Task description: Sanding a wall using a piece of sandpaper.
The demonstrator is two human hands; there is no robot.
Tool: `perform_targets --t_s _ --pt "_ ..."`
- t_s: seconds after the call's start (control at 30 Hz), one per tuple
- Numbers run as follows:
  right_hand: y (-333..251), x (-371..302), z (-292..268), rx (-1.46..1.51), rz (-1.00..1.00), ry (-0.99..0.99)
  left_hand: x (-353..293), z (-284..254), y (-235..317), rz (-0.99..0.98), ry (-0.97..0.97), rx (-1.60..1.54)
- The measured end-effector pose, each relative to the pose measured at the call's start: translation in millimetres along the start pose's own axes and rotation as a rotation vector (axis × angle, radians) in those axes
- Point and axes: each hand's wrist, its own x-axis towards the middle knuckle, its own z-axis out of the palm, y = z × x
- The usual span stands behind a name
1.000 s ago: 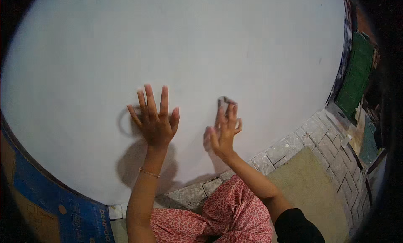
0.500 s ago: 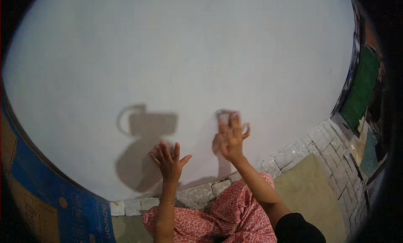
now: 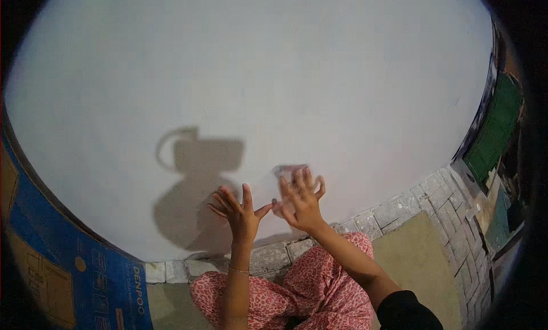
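Note:
My left hand (image 3: pixel 242 219) is raised in front of the pale wall (image 3: pixel 342 90), fingers spread and holding nothing. Whether its fingertips touch the wall I cannot tell. To its right, my right hand (image 3: pixel 302 201) is at the wall with bent, partly spread fingers, somewhat smeared by motion. Under and just beyond its fingertips shows a small, thin greyish piece (image 3: pixel 285 169), held against the wall. Its material is too blurred to make out. The left thumb points toward the right hand, with a small gap between them.
A shadow (image 3: pixel 200 159) falls on the wall at left. Grey paving bricks (image 3: pixel 388 210) line its foot. My crossed legs in pink patterned trousers (image 3: pixel 331 278) rest on a beige mat (image 3: pixel 419 256). A blue carton (image 3: pixel 85 261) stands left; a green panel (image 3: pixel 494 124) leans far right.
My right hand has slid left and a little down along the wall, the greyish piece moving with it. My left hand has shifted slightly right and up, still spread. The view has moved a little.

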Motion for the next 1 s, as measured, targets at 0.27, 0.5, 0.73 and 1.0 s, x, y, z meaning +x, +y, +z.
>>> perform_targets --t_s 0.27,0.5,0.73,1.0 --pt "-1 -10 -5 0.199 0.258 0.144 -8 4 3 0.013 0.048 -0.050" --pt "14 -11 -8 0.105 0.324 0.202 -8 6 6 0.022 0.004 -0.027" --pt "23 -18 -13 -0.096 0.102 -0.089 -10 7 4 0.010 -0.010 -0.024" --pt "15 -11 -12 0.022 0.097 -0.109 -15 12 2 0.024 0.023 -0.043"
